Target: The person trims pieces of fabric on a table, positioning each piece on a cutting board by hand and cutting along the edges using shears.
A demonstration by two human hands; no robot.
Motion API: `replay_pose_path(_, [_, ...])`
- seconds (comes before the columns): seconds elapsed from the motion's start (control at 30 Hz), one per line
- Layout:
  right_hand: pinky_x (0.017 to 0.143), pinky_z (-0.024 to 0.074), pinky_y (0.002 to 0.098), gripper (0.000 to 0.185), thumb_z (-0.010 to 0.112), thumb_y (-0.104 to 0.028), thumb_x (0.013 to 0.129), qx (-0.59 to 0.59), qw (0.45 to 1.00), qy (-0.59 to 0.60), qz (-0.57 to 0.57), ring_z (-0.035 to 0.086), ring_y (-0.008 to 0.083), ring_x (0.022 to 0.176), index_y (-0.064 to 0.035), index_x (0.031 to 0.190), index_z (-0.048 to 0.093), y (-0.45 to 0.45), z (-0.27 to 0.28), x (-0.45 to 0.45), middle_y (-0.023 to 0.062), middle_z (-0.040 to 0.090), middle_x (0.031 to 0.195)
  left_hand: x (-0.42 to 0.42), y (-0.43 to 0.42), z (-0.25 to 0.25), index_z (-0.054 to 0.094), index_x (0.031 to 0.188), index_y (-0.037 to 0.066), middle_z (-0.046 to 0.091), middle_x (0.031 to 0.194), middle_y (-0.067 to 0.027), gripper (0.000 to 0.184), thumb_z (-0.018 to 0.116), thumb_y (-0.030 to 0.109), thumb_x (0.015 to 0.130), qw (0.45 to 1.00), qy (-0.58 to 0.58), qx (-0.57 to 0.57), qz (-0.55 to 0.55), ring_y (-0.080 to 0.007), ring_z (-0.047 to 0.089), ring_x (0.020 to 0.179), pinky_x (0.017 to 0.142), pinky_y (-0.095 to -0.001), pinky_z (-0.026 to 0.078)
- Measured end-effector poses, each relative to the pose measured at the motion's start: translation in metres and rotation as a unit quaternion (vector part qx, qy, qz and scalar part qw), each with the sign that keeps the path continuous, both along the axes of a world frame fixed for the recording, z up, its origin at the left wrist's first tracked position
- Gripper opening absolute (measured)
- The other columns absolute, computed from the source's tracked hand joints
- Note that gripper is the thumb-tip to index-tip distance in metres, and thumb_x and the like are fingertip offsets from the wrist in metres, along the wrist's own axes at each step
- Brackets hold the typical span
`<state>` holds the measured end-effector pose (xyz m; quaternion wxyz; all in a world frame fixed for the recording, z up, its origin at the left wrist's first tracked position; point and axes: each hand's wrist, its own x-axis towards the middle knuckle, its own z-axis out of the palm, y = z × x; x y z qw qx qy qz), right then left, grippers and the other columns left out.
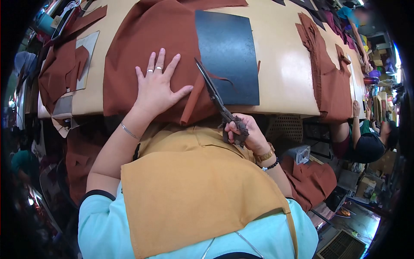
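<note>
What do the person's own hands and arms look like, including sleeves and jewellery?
The left hand is ungloved, with two silver-coloured metal rings; a silver-coloured chain bracelet circles that wrist. The right hand, also ungloved, has a gold-coloured wristband, perhaps a watch, and a black beaded bracelet farther up the arm. Both arms emerge from short turquoise fabric sleeves with black edging.

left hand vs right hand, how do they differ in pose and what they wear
The left hand lies palm down, fingers spread, on the rust-brown cloth; the right hand is curled around the handles of the scissors.
The left wears a silver chain bracelet; the right, a gold-toned band and a black bead bracelet.
Both are ungloved and wear something around the wrist.
</note>
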<state>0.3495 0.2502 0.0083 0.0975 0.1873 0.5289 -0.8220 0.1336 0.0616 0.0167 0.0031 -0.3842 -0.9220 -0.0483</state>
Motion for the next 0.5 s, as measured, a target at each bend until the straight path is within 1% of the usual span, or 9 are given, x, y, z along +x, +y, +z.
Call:
replay_pose_path(0.1, [0.055,0.0435,0.0219,0.022,0.066,-0.024,0.09,-0.005,1.0,-0.003,-0.008,0.056,0.0087,0.058,-0.0049,0.083,0.059,-0.001,0.003,-0.007,0.0017,0.059,0.067,0.01,0.003,0.002,0.027,0.149,0.027,0.016,0.156,-0.0161,0.084,0.061,0.059,0.079,1.0,-0.004,0.0,-0.006,-0.0378,0.015,0.144,0.101,-0.0734,0.021])
replay_pose_path(0.2, [0.054,0.0435,0.0217,0.022,0.067,-0.025,0.089,-0.013,1.0,0.003,-0.026,0.057,0.0087,0.058,-0.0053,0.082,0.059,-0.004,0.004,-0.009,0.0015,0.059,0.069,0.017,0.005,0.0,0.03,0.148,0.024,0.019,0.155,-0.0189,0.085,0.057,0.065,0.079,1.0,0.005,0.003,0.001,-0.0388,0.016,0.143,0.1,-0.074,0.021])
replay_pose_path(0.3, [0.054,0.0441,0.0219,0.022,0.067,-0.025,0.09,0.004,1.0,-0.003,-0.022,0.057,0.0085,0.058,-0.0055,0.083,0.059,-0.003,-0.003,-0.003,0.0013,0.059,0.071,0.018,0.006,0.004,0.026,0.15,0.026,0.016,0.156,-0.0165,0.083,0.059,0.06,0.081,1.0,-0.006,-0.009,0.011,-0.0381,0.014,0.144,0.1,-0.0749,0.02])
replay_pose_path(0.37, [0.054,0.0443,0.0219,0.022,0.066,-0.025,0.09,0.017,1.0,-0.001,-0.004,0.057,0.0085,0.059,-0.0057,0.083,0.059,-0.002,-0.002,0.002,0.0011,0.059,0.071,0.018,0.006,0.006,0.027,0.149,0.026,0.015,0.156,-0.0165,0.082,0.058,0.061,0.082,1.0,-0.017,-0.017,0.014,-0.0377,0.013,0.144,0.101,-0.0738,0.018])
replay_pose_path(0.4, [0.054,0.0442,0.0219,0.022,0.066,-0.025,0.09,0.017,1.0,0.005,-0.015,0.057,0.0085,0.058,-0.0056,0.083,0.059,-0.004,-0.002,0.002,0.0011,0.059,0.07,0.017,0.007,0.007,0.027,0.149,0.026,0.015,0.156,-0.0165,0.082,0.057,0.061,0.082,0.999,-0.022,-0.02,0.016,-0.0375,0.013,0.144,0.102,-0.0733,0.018])
replay_pose_path(0.5, [0.054,0.0438,0.0219,0.022,0.065,-0.026,0.091,0.008,0.999,0.011,-0.04,0.057,0.0086,0.058,-0.0055,0.083,0.059,-0.009,-0.002,0.004,0.0012,0.059,0.067,-0.015,0.004,-0.001,0.029,0.149,0.026,0.014,0.157,-0.0157,0.083,0.057,0.064,0.081,0.999,0.007,0.027,-0.027,-0.0369,0.011,0.145,0.106,-0.0703,0.014])
